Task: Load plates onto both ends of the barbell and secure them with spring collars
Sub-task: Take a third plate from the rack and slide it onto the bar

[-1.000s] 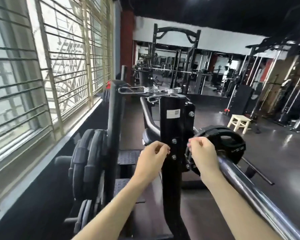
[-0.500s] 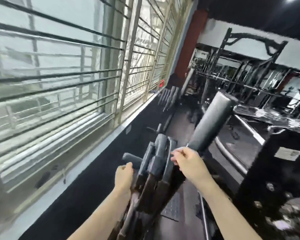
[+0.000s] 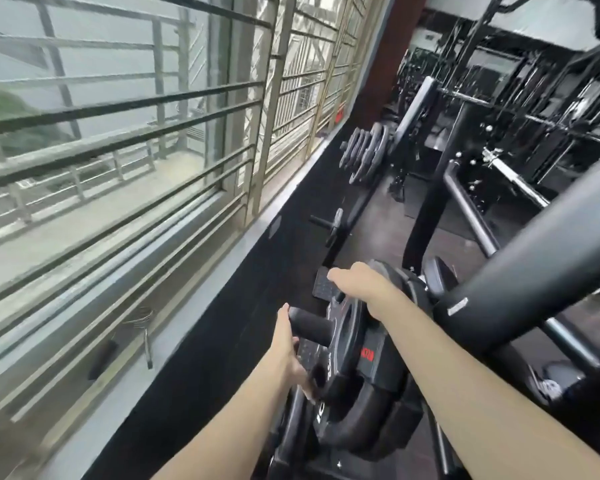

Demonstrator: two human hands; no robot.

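A stack of black weight plates (image 3: pixel 368 386) hangs on a black storage peg (image 3: pixel 309 326) of the rack, low in the middle of the view. My right hand (image 3: pixel 361 285) grips the top rim of the outermost plate. My left hand (image 3: pixel 290 355) holds the same plate's lower left edge, just under the peg. A thick black rack upright (image 3: pixel 534 282) slants across the right side. A chrome barbell (image 3: pixel 513 181) lies on a rack further back at the right. No spring collar on the barbell is visible.
A barred window (image 3: pixel 136 150) and its sill run along the left, with a spring collar (image 3: pixel 142 323) lying on the sill. More plates (image 3: pixel 364 154) hang on a far rack, and a small plate (image 3: pixel 335 226) sits on a peg between.
The view has swung left and down from the barbell and rack post to the plate storage. Both hands left the post and took hold of the outer plate on the peg.
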